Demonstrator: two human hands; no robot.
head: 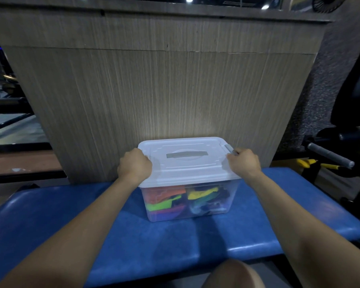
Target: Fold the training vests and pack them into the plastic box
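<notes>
Two bare hands sit at the opposite ends of a clear plastic storage box (187,202), which stands on a blue padded bench (71,215) directly ahead of the person, its far side close against a grey wood-grain panel (154,90).

From the head camera, the left hand (135,164) has its fingers curled down over the left edge of the box's white snap-on lid (187,165), knuckles up and the fingertips hidden below the rim. The right hand (244,163) is likewise curled, gripping the lid's right edge, and its fingers are at a small grey latch (229,148) that sticks up at the far right corner; whether it pinches the latch itself or only the rim beside it cannot be told. Both forearms reach in from the lower corners, so the box lies between the hands, centred in front of the body.

The lid rests flat on the box, with a grey carry handle (187,154) lying flush in its middle. Through the clear front wall show the packed training vests (166,199): orange, neon green and purple on the left, yellow, teal and dark ones on the right.

A bare knee (233,275) shows at the bottom edge. To the right of the bench stand black gym equipment with a grey padded bar (330,155) and something yellow (306,163) low beside it.
</notes>
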